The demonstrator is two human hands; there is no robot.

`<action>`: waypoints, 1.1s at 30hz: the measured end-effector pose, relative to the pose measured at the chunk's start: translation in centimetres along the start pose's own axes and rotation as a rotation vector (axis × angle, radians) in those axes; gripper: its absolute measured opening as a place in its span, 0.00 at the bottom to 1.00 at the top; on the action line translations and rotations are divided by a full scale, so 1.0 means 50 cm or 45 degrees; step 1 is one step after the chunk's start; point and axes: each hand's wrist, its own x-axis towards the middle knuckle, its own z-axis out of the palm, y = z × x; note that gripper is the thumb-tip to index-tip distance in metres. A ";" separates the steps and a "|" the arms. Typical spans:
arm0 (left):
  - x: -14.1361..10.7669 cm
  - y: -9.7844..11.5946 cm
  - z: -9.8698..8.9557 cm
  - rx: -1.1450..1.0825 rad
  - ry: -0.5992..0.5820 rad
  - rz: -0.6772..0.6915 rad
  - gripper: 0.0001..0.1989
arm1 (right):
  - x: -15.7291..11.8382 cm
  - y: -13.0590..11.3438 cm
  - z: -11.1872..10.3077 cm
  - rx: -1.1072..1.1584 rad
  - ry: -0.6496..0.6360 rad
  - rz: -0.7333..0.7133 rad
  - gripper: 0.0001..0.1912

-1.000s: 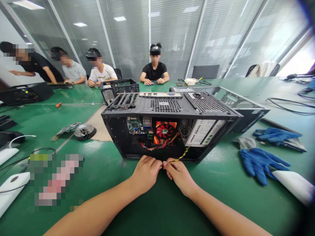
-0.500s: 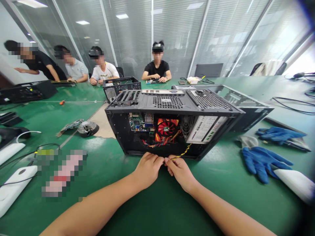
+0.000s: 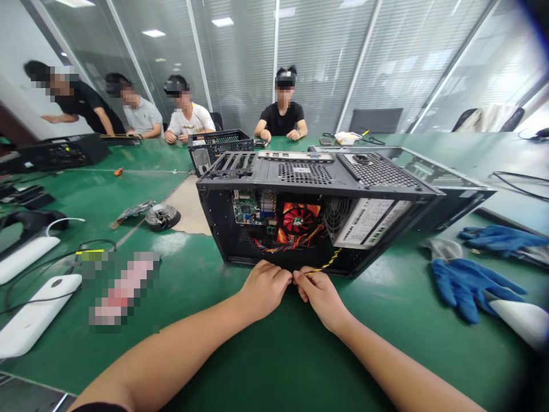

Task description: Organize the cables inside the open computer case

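Observation:
An open black computer case [image 3: 283, 182] lies on the green table, its open side facing me. Inside show a red fan graphics card [image 3: 299, 220], a motherboard [image 3: 246, 209], a power supply [image 3: 364, 223] and bundled coloured wires [image 3: 283, 248]. A yellow and black twisted cable [image 3: 330, 262] runs out of the case to my right hand [image 3: 317, 294], whose fingers pinch it. My left hand [image 3: 266, 289] is closed at the case's lower front edge, its fingertips meeting those of my right hand. What the left fingers hold is too small to make out.
Blue gloves [image 3: 467, 280] and a white object [image 3: 521, 320] lie at the right. A side panel [image 3: 450, 197] is behind the case. At the left are a round metal part [image 3: 163, 217] and a white power strip [image 3: 40, 315]. Several people sit or stand across the table [image 3: 141, 194].
The view has shifted slightly, so the case and table things appear further right. Both hands keep their pinch together. The person opposite has moved their hands apart.

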 end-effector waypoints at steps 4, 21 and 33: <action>-0.001 -0.002 -0.001 -0.010 -0.003 -0.007 0.11 | -0.001 -0.001 0.001 -0.004 0.001 0.006 0.23; -0.001 0.002 -0.005 -0.079 -0.067 -0.075 0.11 | -0.002 -0.009 0.002 0.005 0.013 0.026 0.25; 0.001 -0.001 -0.002 -0.124 -0.033 -0.047 0.11 | -0.003 -0.011 0.000 -0.022 -0.002 -0.006 0.25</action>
